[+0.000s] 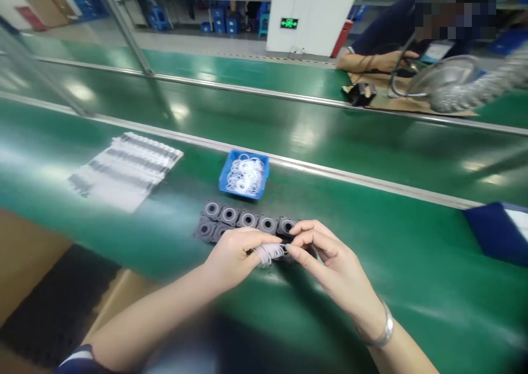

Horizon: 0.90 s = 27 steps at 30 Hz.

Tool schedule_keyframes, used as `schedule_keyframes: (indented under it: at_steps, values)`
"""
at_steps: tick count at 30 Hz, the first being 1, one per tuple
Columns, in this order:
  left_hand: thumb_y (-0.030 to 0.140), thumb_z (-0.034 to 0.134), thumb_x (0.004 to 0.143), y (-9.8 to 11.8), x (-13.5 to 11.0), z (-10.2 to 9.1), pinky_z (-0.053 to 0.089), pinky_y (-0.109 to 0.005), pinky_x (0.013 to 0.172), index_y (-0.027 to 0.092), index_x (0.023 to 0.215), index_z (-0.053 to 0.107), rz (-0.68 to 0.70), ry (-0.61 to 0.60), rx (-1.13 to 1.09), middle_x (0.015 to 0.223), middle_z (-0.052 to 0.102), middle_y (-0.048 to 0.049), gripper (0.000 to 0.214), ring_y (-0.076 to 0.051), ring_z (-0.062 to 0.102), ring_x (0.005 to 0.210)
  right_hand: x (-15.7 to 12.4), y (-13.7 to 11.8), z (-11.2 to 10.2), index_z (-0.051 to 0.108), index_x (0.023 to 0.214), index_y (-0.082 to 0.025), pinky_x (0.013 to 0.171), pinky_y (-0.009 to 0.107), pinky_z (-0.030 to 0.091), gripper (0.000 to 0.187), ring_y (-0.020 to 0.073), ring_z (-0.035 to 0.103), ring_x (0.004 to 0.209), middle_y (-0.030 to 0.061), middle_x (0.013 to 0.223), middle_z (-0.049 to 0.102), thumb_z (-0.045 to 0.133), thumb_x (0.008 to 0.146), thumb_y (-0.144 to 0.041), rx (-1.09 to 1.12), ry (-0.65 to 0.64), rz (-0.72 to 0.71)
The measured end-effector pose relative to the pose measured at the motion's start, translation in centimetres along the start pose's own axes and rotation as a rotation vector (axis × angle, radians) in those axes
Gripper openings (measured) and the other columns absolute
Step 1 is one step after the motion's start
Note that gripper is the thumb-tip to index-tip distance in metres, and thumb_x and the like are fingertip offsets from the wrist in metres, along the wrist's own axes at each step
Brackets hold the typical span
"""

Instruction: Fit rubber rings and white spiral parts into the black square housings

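Forearms (152,319) nearest me cross the desk (371,214); the left hand (233,256) is clamped on bunched white rings (269,253) by black parts (248,220), presumably keeping the bunch within the right hand's (330,256) reach. Whether its fingertips pinch one, I can't tell.

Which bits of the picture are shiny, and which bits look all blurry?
Head view: pale glare spots shine on the green surface beyond the blue tray; head view: the clothing at the bottom edge is blurry; head view: the left hand and right hand look sharper.
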State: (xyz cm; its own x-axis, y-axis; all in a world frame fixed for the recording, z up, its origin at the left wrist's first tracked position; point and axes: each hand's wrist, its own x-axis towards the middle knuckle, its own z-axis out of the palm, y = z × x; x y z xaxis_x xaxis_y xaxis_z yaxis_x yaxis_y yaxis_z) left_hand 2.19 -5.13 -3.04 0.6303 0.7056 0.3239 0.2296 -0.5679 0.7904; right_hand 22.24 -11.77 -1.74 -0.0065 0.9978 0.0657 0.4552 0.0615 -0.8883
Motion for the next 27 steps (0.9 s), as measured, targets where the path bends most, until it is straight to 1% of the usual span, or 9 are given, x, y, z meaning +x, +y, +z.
schedule_keyframes:
  at_steps: [3,6,8,10,14,17,20,23,27]
  values:
    - [0.019,0.064,0.090,-1.1,-2.4,-3.1,0.059,-0.026,0.079,0.021,0.099,0.075,-0.062,0.113,0.059,0.094,0.078,-0.0010,0.015,-0.016,0.074,0.084,1.8,-0.7,1.9,0.064,0.082,-0.024,0.085,0.035,0.046,0.016,0.0199,0.059,0.097,0.0049,0.103,0.059,0.060,0.092,-0.036,-0.035,0.007,-0.052]
    - [0.018,0.062,0.090,-2.7,-5.3,-6.9,0.059,-0.027,0.082,0.021,0.100,0.074,-0.125,0.275,0.236,0.096,0.077,-0.0024,0.016,-0.017,0.073,0.088,3.9,-1.6,4.6,0.062,0.083,-0.023,0.088,0.038,0.046,0.013,0.0206,0.058,0.097,0.0054,0.102,0.059,0.059,0.093,-0.031,-0.144,-0.003,-0.167]
    - [0.014,0.057,0.091,-3.9,-7.2,-9.0,0.059,-0.030,0.086,0.020,0.104,0.072,-0.068,0.312,0.366,0.100,0.076,-0.0049,0.021,-0.018,0.072,0.092,5.3,-2.2,6.7,0.061,0.084,-0.022,0.090,0.041,0.045,0.010,0.0216,0.057,0.099,0.0063,0.103,0.059,0.058,0.093,-0.028,-0.216,-0.052,-0.253]
    - [0.009,0.051,0.091,-5.0,-8.8,-10.2,0.058,-0.034,0.091,0.017,0.109,0.069,0.054,0.262,0.457,0.109,0.074,-0.0086,0.027,-0.019,0.070,0.102,6.5,-2.7,8.8,0.061,0.084,-0.021,0.091,0.043,0.045,0.009,0.0228,0.055,0.101,0.0072,0.103,0.059,0.058,0.092,-0.025,-0.274,-0.095,-0.319]
    - [0.006,0.047,0.093,-6.4,-10.2,-9.8,0.050,-0.047,0.104,0.014,0.114,0.065,0.266,0.113,0.543,0.123,0.068,-0.0141,0.029,-0.023,0.061,0.121,8.2,-3.4,11.9,0.063,0.084,-0.020,0.089,0.045,0.044,0.009,0.0245,0.055,0.101,0.0081,0.102,0.061,0.059,0.092,-0.023,-0.384,-0.108,-0.386]
    - [0.009,0.052,0.094,-6.9,-10.1,-8.6,0.046,-0.050,0.108,0.012,0.113,0.064,0.329,0.094,0.591,0.122,0.068,-0.0151,0.022,-0.024,0.059,0.124,8.7,-3.6,12.8,0.063,0.085,-0.020,0.087,0.045,0.043,0.010,0.0253,0.054,0.100,0.0087,0.102,0.061,0.058,0.092,-0.024,-0.471,-0.093,-0.414]
    - [0.009,0.053,0.094,-7.3,-9.9,-8.3,0.046,-0.050,0.108,0.011,0.112,0.064,0.364,0.089,0.619,0.122,0.068,-0.0155,0.021,-0.025,0.057,0.126,8.4,-3.4,12.6,0.063,0.099,-0.020,0.086,0.045,0.044,0.010,0.0252,0.054,0.101,0.0098,0.106,0.061,0.054,0.094,-0.022,-0.525,-0.080,-0.438]
    - [0.007,0.054,0.093,-7.5,-9.9,-8.6,0.045,-0.050,0.110,0.011,0.110,0.065,0.390,0.049,0.629,0.125,0.067,-0.0143,0.022,-0.026,0.053,0.130,7.6,-3.0,12.2,0.062,0.114,-0.023,0.088,0.046,0.044,0.026,0.0268,0.053,0.109,0.0114,0.117,0.060,0.047,0.095,-0.014,-0.606,-0.119,-0.474]
    - [0.005,0.056,0.091,-7.3,-10.0,-8.9,0.044,-0.051,0.110,0.010,0.107,0.067,0.406,-0.002,0.638,0.130,0.064,-0.0136,0.020,-0.030,0.049,0.133,6.7,-2.8,11.3,0.059,0.124,-0.024,0.094,0.052,0.041,0.038,0.0313,0.048,0.120,0.0124,0.131,0.056,0.043,0.093,-0.007,-0.713,-0.173,-0.512]
